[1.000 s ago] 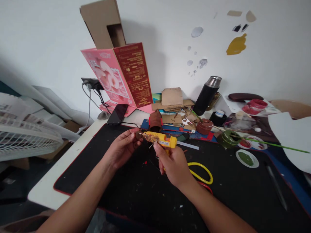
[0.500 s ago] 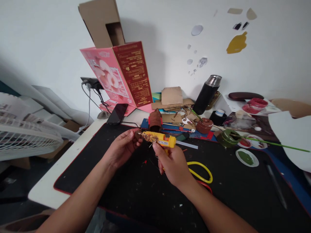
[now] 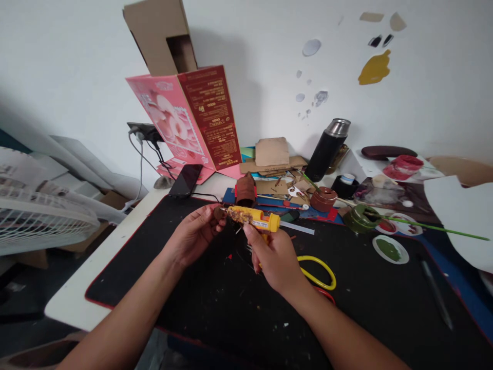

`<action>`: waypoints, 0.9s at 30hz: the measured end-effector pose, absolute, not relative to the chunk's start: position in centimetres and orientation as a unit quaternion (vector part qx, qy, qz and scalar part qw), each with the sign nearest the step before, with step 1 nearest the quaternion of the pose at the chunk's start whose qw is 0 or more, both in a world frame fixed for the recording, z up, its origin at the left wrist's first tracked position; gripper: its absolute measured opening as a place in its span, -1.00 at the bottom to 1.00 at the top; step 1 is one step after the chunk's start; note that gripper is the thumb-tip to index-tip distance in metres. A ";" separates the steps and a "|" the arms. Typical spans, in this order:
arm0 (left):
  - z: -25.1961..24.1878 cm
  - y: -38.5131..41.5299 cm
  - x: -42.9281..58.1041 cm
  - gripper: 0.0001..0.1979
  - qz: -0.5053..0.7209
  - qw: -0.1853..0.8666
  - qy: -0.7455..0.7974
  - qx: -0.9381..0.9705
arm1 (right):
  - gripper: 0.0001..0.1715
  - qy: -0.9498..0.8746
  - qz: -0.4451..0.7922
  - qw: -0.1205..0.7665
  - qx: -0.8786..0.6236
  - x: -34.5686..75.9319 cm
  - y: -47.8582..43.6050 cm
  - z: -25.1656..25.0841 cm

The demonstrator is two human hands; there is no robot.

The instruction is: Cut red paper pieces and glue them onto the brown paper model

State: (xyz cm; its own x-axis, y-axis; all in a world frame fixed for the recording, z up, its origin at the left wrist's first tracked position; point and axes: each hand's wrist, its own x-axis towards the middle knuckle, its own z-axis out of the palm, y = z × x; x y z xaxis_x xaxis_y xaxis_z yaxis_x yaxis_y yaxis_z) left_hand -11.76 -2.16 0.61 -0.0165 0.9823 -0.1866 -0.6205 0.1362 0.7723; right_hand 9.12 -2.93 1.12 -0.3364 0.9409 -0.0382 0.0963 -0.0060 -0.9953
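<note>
My right hand (image 3: pixel 272 259) is closed around the grip of a yellow glue gun (image 3: pixel 252 218), held level above the black mat (image 3: pixel 192 303) with its nozzle pointing left. My left hand (image 3: pixel 194 234) pinches a small brown piece (image 3: pixel 218 212) right at the nozzle tip. A clear glue stick (image 3: pixel 298 227) sticks out of the gun's back end. Yellow-handled scissors (image 3: pixel 319 270) lie on the mat just right of my right hand.
Behind the hands: a brown cardboard model (image 3: pixel 245 190), a phone (image 3: pixel 187 180), a pink and red box (image 3: pixel 192 121), a black flask (image 3: pixel 327 149), paint pots (image 3: pixel 361 218), a green stick (image 3: pixel 435 228). A white fan (image 3: pixel 34 216) stands at the left.
Both hands and the glue gun have stayed almost in place; the gun's nozzle end has tipped up very slightly against the brown piece.
</note>
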 end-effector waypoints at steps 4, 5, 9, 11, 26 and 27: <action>0.5 -2.2 -11.8 -0.52 0.608 0.657 0.368 0.250 | -0.28 -0.596 0.556 0.376 -0.440 9.1 -2.9 1.3; 0.5 -2.2 -11.8 -0.53 0.609 0.657 0.369 0.250 | -0.28 -0.599 0.555 0.375 -0.439 9.1 -2.9 1.3; 0.6 -2.1 -11.8 -0.52 0.611 0.655 0.370 0.247 | -0.28 -0.613 0.542 0.373 -0.437 9.2 -2.9 1.4; 0.6 -2.1 -11.9 -0.52 0.613 0.656 0.368 0.244 | -0.30 -0.618 0.539 0.371 -0.436 9.2 -2.9 1.3; 0.7 -2.1 -11.8 -0.50 0.606 0.653 0.378 0.249 | -0.29 -0.629 0.522 0.377 -0.436 9.4 -2.9 1.4; 0.7 -2.2 -11.8 -0.50 0.605 0.654 0.379 0.250 | -0.30 -0.628 0.523 0.376 -0.437 9.4 -2.9 1.4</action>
